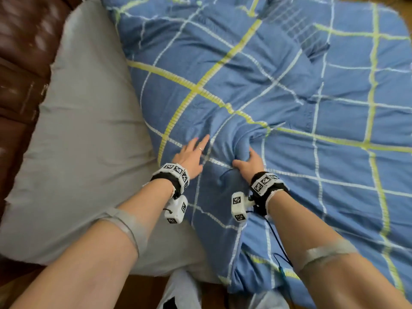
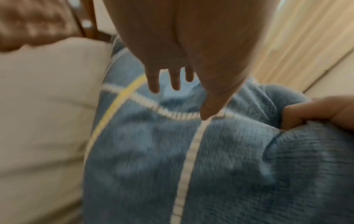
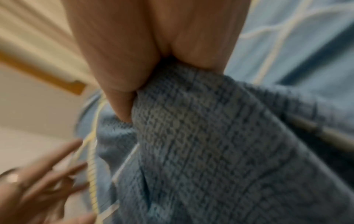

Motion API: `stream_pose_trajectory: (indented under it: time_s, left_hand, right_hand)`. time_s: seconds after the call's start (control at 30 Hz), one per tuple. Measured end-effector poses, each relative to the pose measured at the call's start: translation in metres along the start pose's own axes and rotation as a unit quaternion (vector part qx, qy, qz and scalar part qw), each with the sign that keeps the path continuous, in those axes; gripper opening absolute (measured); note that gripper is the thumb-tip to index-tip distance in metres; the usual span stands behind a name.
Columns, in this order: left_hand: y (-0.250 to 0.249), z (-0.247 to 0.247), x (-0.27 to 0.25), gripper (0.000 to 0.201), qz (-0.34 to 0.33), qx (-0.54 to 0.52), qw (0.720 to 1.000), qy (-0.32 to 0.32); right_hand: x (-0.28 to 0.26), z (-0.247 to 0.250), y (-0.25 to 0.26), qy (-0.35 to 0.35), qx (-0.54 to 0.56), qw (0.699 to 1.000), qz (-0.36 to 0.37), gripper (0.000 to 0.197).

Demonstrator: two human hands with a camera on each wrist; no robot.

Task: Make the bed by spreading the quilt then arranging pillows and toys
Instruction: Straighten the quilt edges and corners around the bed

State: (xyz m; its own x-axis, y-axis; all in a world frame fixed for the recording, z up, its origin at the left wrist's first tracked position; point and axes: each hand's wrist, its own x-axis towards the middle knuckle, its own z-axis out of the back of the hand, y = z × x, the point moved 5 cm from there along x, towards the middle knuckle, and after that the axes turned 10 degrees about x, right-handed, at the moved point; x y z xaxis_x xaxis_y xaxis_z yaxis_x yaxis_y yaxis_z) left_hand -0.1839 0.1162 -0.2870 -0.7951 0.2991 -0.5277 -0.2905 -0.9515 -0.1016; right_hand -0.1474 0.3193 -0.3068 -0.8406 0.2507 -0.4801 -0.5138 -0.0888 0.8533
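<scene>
both arms stretched forward, wrists close together. left hand (image 1: 192, 156) flat with fingers straight and spread, right hand (image 1: 249, 163) bunched tight, fingers curled in a grab.

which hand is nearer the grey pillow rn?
Left. The left hand lies flat on the blue quilt close beside the grey pillow. The right hand is farther out over the quilt, gripping a bunched fold of it.
</scene>
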Motion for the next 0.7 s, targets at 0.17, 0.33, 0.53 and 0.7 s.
stream_pose_trajectory:
  time_s: [0.17, 0.33, 0.53, 0.7]
  left_hand:
    - [-0.017, 0.122, -0.051, 0.109, -0.11, 0.241, 0.952, -0.156]
    - [-0.023, 0.182, -0.114, 0.047, -0.219, 0.403, 0.881, -0.112]
    - [-0.007, 0.181, -0.158, 0.036, -0.21, 0.488, 0.846, -0.046]
    - [0.035, 0.154, -0.198, 0.033, -0.181, 0.475, 0.86, -0.048]
  right_hand:
    - [-0.067, -0.023, 0.099, 0.203, -0.161, 0.96, 0.107, 0.034]
    - [-0.146, -0.044, 0.156, 0.241, -0.272, 0.918, 0.16, 0.032]
    - [-0.221, -0.036, 0.146, 0.195, -0.234, 0.942, 0.138, 0.016]
    - [-0.27, -0.046, 0.128, 0.119, -0.226, 0.96, 0.113, 0.046]
